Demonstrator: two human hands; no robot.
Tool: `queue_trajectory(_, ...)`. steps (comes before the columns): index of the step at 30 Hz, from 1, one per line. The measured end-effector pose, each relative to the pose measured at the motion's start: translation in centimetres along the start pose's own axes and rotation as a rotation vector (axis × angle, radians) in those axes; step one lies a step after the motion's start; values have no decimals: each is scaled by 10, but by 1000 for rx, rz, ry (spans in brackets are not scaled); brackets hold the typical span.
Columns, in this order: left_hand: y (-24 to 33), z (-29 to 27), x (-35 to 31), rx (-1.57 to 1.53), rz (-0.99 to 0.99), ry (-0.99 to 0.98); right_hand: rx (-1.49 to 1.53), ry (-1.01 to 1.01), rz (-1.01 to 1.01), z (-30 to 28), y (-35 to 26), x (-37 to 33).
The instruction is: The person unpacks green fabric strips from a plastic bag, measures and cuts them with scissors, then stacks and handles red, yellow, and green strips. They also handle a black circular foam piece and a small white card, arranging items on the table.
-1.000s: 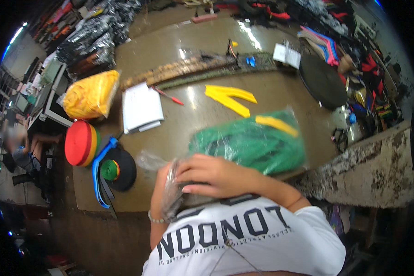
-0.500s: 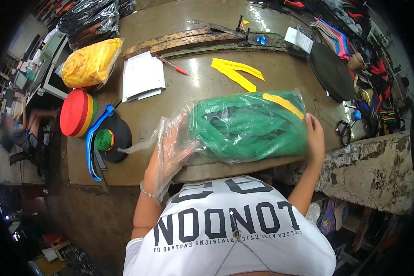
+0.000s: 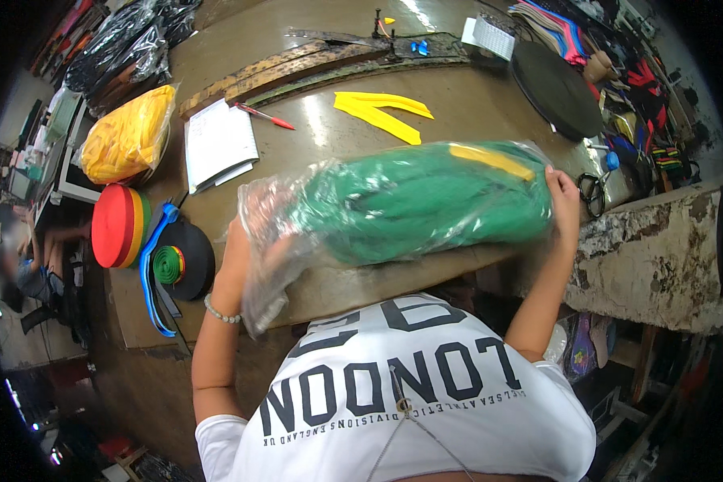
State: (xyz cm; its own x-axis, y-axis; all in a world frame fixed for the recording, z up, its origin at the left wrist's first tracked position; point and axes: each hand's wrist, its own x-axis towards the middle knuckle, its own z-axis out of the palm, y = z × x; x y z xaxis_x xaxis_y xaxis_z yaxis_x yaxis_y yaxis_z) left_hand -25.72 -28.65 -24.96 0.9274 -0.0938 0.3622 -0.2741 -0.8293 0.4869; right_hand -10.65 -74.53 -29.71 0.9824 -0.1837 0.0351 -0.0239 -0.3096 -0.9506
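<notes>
A clear plastic bag packed with green strips [image 3: 434, 201] lies at the table's near edge, in front of me. One yellow strip [image 3: 490, 161] shows along its upper right side. My left hand [image 3: 263, 221] is at the bag's loose left end, with the crinkled film over its blurred fingers. The right end is in the grip of my right hand [image 3: 566, 197], fingers on the top corner and the thumb hidden. Just beyond the bag lie yellow strips [image 3: 377, 120] in a V shape.
To the left are a bag of yellow material [image 3: 128, 132], a red, yellow and green roll [image 3: 116, 225], a black roll [image 3: 197, 261] and blue strips [image 3: 147, 281]. Papers [image 3: 221, 149] and a red pen [image 3: 265, 116] lie beyond. Scissors [image 3: 591, 193] and a dark disc [image 3: 554, 90] are right.
My left hand has moved left, drawing out the bag's loose end. My right hand keeps its hold at the right end. The whole view has shifted and tilted a little.
</notes>
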Motion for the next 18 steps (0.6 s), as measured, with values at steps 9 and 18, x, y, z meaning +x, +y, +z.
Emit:
queue_trajectory(9, 47, 35, 31, -356, 369, -369, 74, -7, -48, 12, 7, 1)
queue_trajectory(18, 70, 48, 41, -594, -403, -560, 301, 84, 57, 31, 39, -12)
